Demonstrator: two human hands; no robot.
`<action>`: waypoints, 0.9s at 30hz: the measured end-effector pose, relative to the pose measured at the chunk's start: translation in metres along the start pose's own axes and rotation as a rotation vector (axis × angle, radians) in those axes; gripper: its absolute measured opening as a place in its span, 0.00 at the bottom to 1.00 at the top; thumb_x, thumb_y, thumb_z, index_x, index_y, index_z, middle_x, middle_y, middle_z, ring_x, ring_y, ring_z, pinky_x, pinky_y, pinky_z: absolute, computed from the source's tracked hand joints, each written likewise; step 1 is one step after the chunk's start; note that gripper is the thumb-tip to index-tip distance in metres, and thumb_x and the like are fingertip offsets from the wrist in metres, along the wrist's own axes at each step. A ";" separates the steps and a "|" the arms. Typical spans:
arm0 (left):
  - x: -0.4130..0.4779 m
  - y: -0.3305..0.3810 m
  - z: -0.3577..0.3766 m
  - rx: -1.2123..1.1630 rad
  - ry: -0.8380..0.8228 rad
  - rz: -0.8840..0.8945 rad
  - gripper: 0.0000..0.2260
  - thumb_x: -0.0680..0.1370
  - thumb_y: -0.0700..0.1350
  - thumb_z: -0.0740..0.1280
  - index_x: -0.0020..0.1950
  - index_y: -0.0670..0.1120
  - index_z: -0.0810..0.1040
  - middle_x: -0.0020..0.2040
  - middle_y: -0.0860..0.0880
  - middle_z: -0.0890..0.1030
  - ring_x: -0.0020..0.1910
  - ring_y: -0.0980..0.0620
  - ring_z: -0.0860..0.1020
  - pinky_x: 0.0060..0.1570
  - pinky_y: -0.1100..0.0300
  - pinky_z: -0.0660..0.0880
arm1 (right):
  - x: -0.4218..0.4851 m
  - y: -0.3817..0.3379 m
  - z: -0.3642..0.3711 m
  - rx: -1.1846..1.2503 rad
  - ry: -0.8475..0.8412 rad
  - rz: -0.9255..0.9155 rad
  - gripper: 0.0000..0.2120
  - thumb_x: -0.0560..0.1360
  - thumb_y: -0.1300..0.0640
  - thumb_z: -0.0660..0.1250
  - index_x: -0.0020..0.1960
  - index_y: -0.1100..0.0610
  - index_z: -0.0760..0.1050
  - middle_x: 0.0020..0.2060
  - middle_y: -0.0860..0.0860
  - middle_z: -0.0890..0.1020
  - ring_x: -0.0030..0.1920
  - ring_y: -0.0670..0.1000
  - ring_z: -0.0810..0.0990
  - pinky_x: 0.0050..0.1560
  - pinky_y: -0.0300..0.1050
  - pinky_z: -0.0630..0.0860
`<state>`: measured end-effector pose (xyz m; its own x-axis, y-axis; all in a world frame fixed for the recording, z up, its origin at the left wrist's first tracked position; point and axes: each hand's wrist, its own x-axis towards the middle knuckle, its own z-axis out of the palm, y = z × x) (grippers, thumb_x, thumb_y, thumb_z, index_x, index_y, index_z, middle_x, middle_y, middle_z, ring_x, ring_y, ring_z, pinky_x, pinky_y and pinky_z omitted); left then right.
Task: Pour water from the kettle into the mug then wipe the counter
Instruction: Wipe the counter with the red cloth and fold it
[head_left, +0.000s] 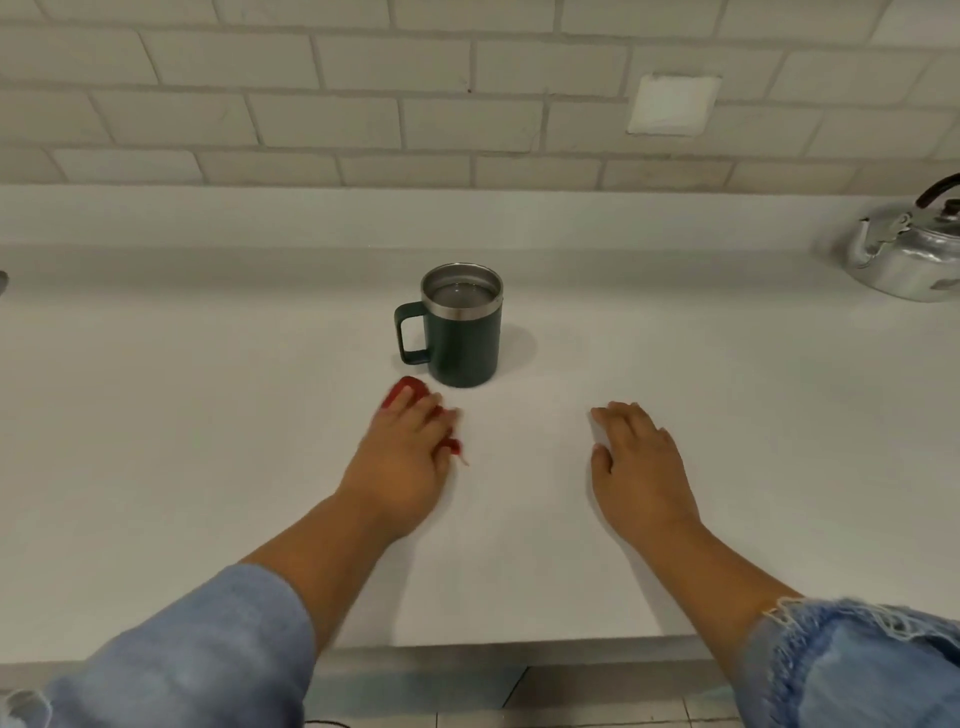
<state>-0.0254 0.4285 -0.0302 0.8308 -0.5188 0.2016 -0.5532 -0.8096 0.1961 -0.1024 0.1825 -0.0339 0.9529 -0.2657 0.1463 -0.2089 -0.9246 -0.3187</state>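
My left hand (402, 457) presses a red cloth (410, 388) flat on the counter (727, 415), fingers curled down over it so that only bits of red show at the fingertips and beside the thumb. My right hand (636, 457) lies palm down on the counter, fingers loosely spread and holding nothing, well apart from the left. Just beyond the cloth stands the mug (462, 325), dark green with a steel rim, upright, handle pointing left, water visible inside. The cloth is near its base; whether they touch I cannot tell. Far right, at the frame's edge, the metal kettle (906, 260) sits on the counter, spout pointing left, black handle raised. White tiles (363, 114) line the wall behind. Blue denim sleeves (208, 649) cover both my forearms.
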 end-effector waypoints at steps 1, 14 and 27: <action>-0.001 -0.013 -0.001 -0.050 0.070 -0.092 0.22 0.77 0.49 0.55 0.70 0.45 0.67 0.74 0.45 0.64 0.74 0.45 0.57 0.75 0.54 0.51 | -0.001 -0.001 0.000 0.001 0.009 -0.001 0.22 0.78 0.59 0.55 0.71 0.55 0.65 0.71 0.53 0.67 0.70 0.53 0.65 0.71 0.53 0.59; -0.020 0.042 0.012 -0.078 -0.136 0.161 0.26 0.78 0.60 0.46 0.75 0.54 0.54 0.78 0.54 0.52 0.76 0.52 0.42 0.74 0.55 0.40 | -0.001 -0.002 0.001 -0.011 0.055 0.013 0.20 0.77 0.58 0.57 0.68 0.56 0.69 0.68 0.54 0.71 0.66 0.54 0.70 0.70 0.54 0.62; -0.027 -0.009 -0.045 -1.195 -0.336 -0.414 0.25 0.74 0.66 0.53 0.69 0.61 0.66 0.71 0.60 0.65 0.69 0.57 0.65 0.68 0.59 0.60 | -0.004 -0.080 0.004 0.264 -0.002 -0.145 0.18 0.77 0.61 0.61 0.67 0.58 0.72 0.70 0.53 0.68 0.71 0.52 0.64 0.72 0.39 0.55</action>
<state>-0.0460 0.4618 0.0057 0.8300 -0.4752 -0.2920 0.1768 -0.2724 0.9458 -0.0889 0.2585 -0.0129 0.9691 -0.1353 0.2064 -0.0064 -0.8499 -0.5270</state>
